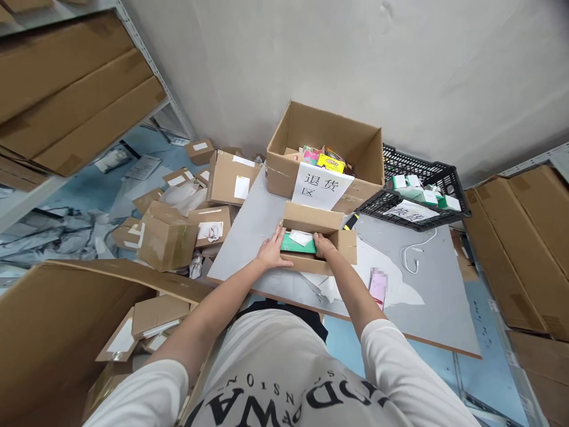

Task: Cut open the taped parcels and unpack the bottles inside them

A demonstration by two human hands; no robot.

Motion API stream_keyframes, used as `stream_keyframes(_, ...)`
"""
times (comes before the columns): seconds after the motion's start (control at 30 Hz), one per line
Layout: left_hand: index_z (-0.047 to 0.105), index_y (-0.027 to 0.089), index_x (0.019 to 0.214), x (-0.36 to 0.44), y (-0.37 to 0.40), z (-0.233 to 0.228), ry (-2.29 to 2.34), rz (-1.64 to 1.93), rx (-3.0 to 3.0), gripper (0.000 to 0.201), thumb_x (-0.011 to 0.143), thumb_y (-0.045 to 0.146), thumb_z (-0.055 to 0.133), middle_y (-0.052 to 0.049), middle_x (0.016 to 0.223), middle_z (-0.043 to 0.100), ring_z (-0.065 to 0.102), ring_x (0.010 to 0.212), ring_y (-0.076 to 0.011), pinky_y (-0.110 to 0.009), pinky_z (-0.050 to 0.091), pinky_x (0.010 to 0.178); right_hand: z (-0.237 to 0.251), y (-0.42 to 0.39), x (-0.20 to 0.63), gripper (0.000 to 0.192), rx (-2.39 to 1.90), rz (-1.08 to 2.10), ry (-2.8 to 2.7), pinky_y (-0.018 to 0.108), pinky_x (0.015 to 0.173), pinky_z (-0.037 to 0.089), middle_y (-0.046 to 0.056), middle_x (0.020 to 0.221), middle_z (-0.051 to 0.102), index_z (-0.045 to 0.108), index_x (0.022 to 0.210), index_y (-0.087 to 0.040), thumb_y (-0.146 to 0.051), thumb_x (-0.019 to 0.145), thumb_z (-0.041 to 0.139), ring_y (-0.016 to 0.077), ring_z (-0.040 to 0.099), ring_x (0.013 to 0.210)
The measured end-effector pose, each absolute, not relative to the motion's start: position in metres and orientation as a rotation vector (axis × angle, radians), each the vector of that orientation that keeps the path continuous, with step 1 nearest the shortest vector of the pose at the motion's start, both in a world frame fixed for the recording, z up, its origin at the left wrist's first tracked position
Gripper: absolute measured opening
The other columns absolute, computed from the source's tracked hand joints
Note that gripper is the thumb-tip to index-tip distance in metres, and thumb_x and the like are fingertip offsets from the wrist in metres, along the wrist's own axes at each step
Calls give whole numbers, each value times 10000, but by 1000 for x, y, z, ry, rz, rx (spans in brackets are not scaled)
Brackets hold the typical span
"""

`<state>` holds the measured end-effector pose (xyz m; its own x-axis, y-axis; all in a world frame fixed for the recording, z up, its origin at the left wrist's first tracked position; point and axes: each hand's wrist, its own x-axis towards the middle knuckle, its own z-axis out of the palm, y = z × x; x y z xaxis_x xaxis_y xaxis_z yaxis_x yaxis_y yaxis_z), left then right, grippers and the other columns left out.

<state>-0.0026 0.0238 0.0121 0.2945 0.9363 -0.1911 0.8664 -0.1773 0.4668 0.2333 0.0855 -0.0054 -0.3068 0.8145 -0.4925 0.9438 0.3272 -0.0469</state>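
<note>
Green box (291,244) inside the small carton (306,264)

Nearest my view was the printed white shirt (275,341), with both bare arms stretched forward over the desk (433,308). To the left, a big carton (31,332) held smaller parcels (160,314).

At the small carton, open on the desk, I had the left hand (270,254) at its left end, fingers wide, thumb apart along the near side. The right hand (326,247) reached inside, its fingers curled by the right end of the green box; I could not tell whether they gripped it. A white slip (301,238) lay on that box.

Right of the small carton, a pink-screened phone (377,289), partly blurred, lay near white paper (402,281) and, farther off, a white cable (412,264).

Just beyond stood a tall carton (281,178) with a handwritten sign (320,185) and colourful packets (329,163) inside. Beside it, a black crate (454,178) held green-and-white boxes (430,197). A grey wall (311,53) closed off the far side.
</note>
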Motion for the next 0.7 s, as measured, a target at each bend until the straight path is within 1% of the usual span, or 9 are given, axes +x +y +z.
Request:
stream_keyframes(0.1, -42, 147, 1491, -2, 24, 12, 1617, 197, 2070, 1340, 517, 656, 725, -174, 1568, 4, 289, 1381, -327, -413, 302, 1077, 3, 84, 236, 649, 1513, -491, 2273, 339, 857, 456, 185, 1185, 515, 379, 1224, -115, -103, 644, 671, 275, 580, 1043)
stream_keyframes(0.2, -39, 154, 1491, -2, 24, 11, 1637, 209, 2057, 1335, 517, 658, 723, -173, 1568, -3, 310, 1370, -331, -415, 311, 1069, 17, 82, 243, 611, 1491, -493, 2316, 344, 847, 449, 162, 1203, 499, 390, 1206, -146, -185, 663, 667, 266, 570, 1028)
stream_keyframes(0.27, -37, 154, 1491, -2, 24, 10, 1638, 214, 2062, 1333, 518, 659, 721, -173, 1568, -3, 314, 1369, -330, -413, 315, 1065, 28, 80, 250, 598, 1480, -493, 2377, 356, 845, 442, 141, 1196, 491, 406, 1173, -162, -239, 647, 679, 262, 560, 1011)
stream_keyframes(0.33, -37, 158, 1491, -2, 24, 10, 1633, 214, 2072, 1329, 520, 656, 721, -170, 1569, -2, 309, 1371, -330, -407, 320, 1059, 39, 78, 256, 570, 1481, -516, 2494, 360, 844, 433, 112, 1158, 497, 423, 1128, -178, -277, 630, 681, 250, 547, 988)
stream_keyframes(0.43, -52, 172, 1491, -1, 24, 12, 1631, 201, 2080, 1325, 527, 644, 724, -166, 1570, 1, 313, 1369, -334, -399, 330, 1048, 50, 73, 256, 510, 1591, -619, 2678, 334, 808, 431, 76, 1082, 517, 416, 1095, -192, -304, 653, 645, 223, 537, 933)
stream_keyframes(0.5, -59, 171, 1491, 0, 23, 13, 1632, 196, 2085, 1323, 533, 639, 723, -171, 1570, 5, 331, 1359, -339, -398, 338, 1040, 50, 69, 248, 490, 1715, -687, 2764, 319, 793, 433, 74, 1058, 529, 396, 1102, -187, -317, 684, 618, 216, 534, 921)
stream_keyframes(0.57, -58, 165, 1492, 1, 22, 14, 1633, 199, 2086, 1319, 538, 638, 721, -175, 1568, 8, 360, 1341, -344, -396, 352, 1027, 47, 66, 236, 451, 1764, -711, 2847, 326, 812, 432, 84, 1057, 540, 396, 1090, -183, -331, 717, 601, 219, 530, 935)
stream_keyframes(0.63, -53, 160, 1492, 1, 21, 14, 1633, 203, 2083, 1314, 542, 640, 718, -174, 1569, 6, 386, 1323, -345, -394, 366, 1013, 42, 64, 224, 399, 1719, -691, 2921, 349, 854, 423, 105, 1087, 545, 413, 1066, -182, -346, 749, 590, 235, 517, 985)
stream_keyframes(0.7, -49, 156, 1493, 1, 20, 15, 1637, 199, 2081, 1311, 546, 645, 715, -169, 1570, -1, 405, 1310, -344, -393, 376, 1005, 39, 64, 215, 369, 1606, -657, 2974, 374, 910, 404, 138, 1163, 528, 425, 1061, -174, -363, 783, 579, 255, 487, 1074)
